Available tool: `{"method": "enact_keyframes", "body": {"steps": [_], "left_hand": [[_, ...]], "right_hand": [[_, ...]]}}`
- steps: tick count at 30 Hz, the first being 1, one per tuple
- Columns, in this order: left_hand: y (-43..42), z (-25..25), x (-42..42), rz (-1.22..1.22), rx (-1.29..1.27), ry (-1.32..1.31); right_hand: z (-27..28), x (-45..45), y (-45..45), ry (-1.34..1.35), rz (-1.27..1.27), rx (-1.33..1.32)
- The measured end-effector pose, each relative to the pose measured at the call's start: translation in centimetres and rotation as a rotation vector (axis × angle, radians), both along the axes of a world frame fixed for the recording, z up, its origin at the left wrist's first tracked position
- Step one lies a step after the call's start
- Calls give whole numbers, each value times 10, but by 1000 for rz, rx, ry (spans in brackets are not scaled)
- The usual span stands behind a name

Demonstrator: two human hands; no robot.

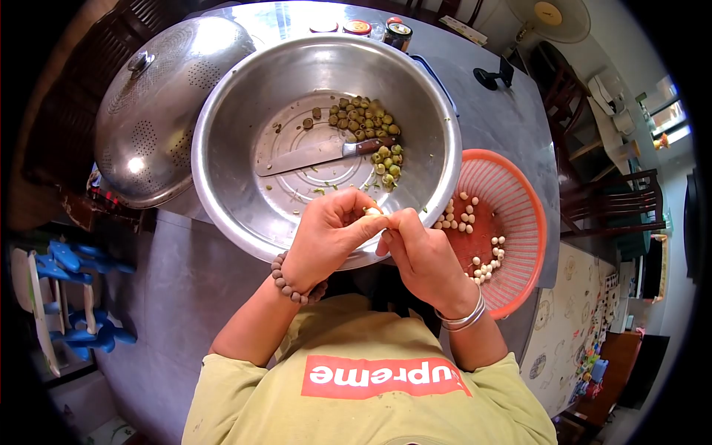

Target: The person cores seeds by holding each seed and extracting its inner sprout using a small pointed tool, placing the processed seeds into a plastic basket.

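Over the near rim of a big steel basin [222, 185], my left hand [330, 231] pinches a pale lotus seed [372, 212] between thumb and fingers. My right hand [426, 256] meets it fingertip to fingertip, closed in a pinch; what lies between those fingers is hidden. Inside the basin, brown-green unpeeled lotus seeds [360, 117] are heaped at the far right, with greener ones [387, 165] nearer. A knife [311, 157] with a dark wooden handle lies flat among green scraps. Peeled white lotus seeds [483, 271] rest in an orange plastic basket [544, 222] at the right.
A large perforated steel lid [167, 96] leans left of the basin. Jars [397, 35] and a black stand [493, 76] are on the grey table [512, 122] beyond. A fan [549, 15] is at the far right, wooden chairs [615, 200] at the right, a blue-and-white rack [74, 297] at the left.
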State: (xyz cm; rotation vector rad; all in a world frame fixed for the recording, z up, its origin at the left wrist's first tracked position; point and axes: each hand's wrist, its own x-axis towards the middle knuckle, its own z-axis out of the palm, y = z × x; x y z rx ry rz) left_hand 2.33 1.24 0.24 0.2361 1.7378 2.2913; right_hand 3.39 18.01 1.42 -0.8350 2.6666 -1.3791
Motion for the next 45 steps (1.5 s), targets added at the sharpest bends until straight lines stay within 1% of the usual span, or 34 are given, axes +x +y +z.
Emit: {"method": "enact_keyframes", "body": {"steps": [3,5,6,8,9,11,12,16,18,20,21,23,27,30,32,38,41,45], "left_hand": [[1,2,0,-5,5,7],[3,3,1,3,95,-7],[5,2,2,2,96,-7],[10,1,4,91,319,-4],[11,1,5,92,317,0],[12,2,5,191,367,-51],[12,3,5,196,370,-51],[8,2,5,146,374,-94],[8,0,4,119,395,-108],[10,-1,3,229,319,-57],[8,-3,2,230,320,-59],[3,-8,2,133,317,-21],[5,-1,4,151,308,-39],[5,0,3,116,343,-47],[7,0,3,134,353,-17],[9,1,3,124,397,-50],[8,-5,3,92,331,-33],[10,-1,3,113,344,-54]], "right_hand": [[-2,-2,-3,-28,-13,5],[-10,-6,-8,-24,21,-264],[-7,-7,-10,-24,20,-264],[5,-7,-14,-522,-18,-482],[9,-8,-15,-519,-15,-484],[14,-10,-14,-759,1,-630],[14,-11,-14,-772,11,-637],[17,-10,-17,-763,-19,-605],[15,-8,-17,-676,-19,-534],[14,-8,-14,-661,-23,-501],[13,-7,-13,-644,-23,-468],[16,-7,-13,-637,-15,-448],[16,-8,-11,-607,-23,-412],[14,-8,-11,-566,-18,-389],[14,-7,-12,-565,-26,-392],[10,-6,-14,-545,-48,-422],[9,-8,-14,-546,-58,-435],[11,-10,-15,-547,-65,-445]]}}
